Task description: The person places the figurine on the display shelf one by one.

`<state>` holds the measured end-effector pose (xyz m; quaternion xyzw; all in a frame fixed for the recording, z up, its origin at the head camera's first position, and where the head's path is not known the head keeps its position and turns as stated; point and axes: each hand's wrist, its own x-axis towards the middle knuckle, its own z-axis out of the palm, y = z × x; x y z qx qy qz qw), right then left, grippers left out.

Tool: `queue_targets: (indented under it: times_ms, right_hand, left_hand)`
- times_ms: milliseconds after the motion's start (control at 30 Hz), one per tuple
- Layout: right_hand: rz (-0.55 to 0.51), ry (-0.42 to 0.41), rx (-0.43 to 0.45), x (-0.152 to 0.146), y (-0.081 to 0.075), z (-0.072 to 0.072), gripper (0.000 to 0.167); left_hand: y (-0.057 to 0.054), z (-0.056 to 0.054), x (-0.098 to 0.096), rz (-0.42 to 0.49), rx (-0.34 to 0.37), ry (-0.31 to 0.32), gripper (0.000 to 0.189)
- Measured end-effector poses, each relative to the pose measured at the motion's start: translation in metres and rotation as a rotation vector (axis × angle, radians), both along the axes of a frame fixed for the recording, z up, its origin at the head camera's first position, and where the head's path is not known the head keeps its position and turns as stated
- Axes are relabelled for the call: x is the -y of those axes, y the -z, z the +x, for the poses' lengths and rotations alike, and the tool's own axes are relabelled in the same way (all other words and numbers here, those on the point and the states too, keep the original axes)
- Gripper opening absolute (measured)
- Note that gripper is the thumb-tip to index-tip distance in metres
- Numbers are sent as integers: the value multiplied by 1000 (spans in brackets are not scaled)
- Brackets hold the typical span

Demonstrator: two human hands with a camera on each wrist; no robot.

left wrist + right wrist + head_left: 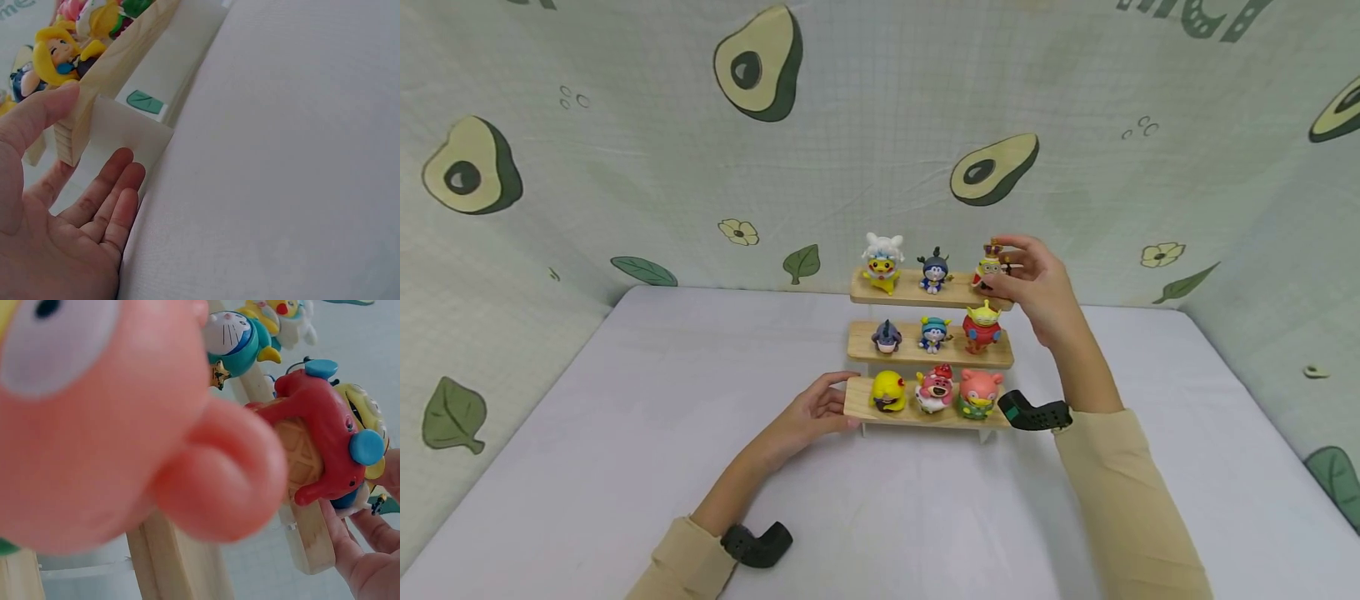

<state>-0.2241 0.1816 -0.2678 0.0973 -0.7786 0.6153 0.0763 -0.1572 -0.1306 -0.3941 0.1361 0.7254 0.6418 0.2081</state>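
Observation:
A three-step wooden display stand [859, 402] holds small toy figures in rows. My left hand [811, 412] pinches the left end of its lowest board, thumb [62, 100] on top and a finger beneath; the other fingers spread beside the white support [128, 128]. At the top board's right end, my right hand [1036, 275] holds a crowned yellow figure [988, 272] between thumb and fingers. Just below stands a red figure with a yellow three-eyed head [982, 327]. A pink figure [94, 462] fills much of the right wrist view, partly blocking the boards.
On the top board stand a white-hatted yellow figure [882, 262] and a grey-hooded figure [934, 272]. The middle board bears a grey-blue figure [887, 337] and a teal-hatted one [934, 333]. Below are a yellow-haired figure [889, 392] and a pink bear [935, 388]. White cloth [700, 350] covers the table.

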Motion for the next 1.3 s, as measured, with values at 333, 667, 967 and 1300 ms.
queue_targets:
  times_ms: [333, 667, 967, 1300]
  right_hand:
    - [53, -3, 18, 3, -2, -4, 50]
    - [85, 5, 42, 3, -4, -4, 50]
    - [94, 38, 26, 1, -1, -4, 49]
    - [92, 30, 21, 2, 1, -3, 46]
  left_hand:
    - [1, 0, 0, 11, 6, 7, 68]
    - [0, 0, 0, 13, 3, 4, 67]
    - [-1, 0, 0, 11, 11, 3, 67]
    - [0, 0, 1, -4, -1, 0, 66]
